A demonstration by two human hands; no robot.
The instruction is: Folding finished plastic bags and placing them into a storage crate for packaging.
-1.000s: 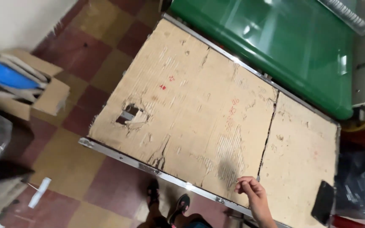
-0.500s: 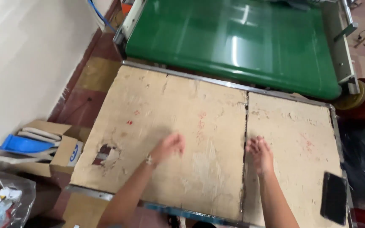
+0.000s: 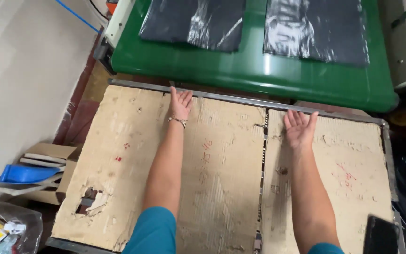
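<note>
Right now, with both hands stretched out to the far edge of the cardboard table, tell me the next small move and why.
Probably reach a little further toward the nearer black plastic sheet on the green conveyor. Both the left hand and right hand lie open, palms up, on the cardboard top at its far rail, holding nothing, and two black sheets lie just beyond.

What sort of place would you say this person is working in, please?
Probably a small workshop or factory floor. A green conveyor belt carries black plastic sheets towards a worn cardboard-topped table, where the left hand and right hand lie open, palms up, near its far edge.
</note>
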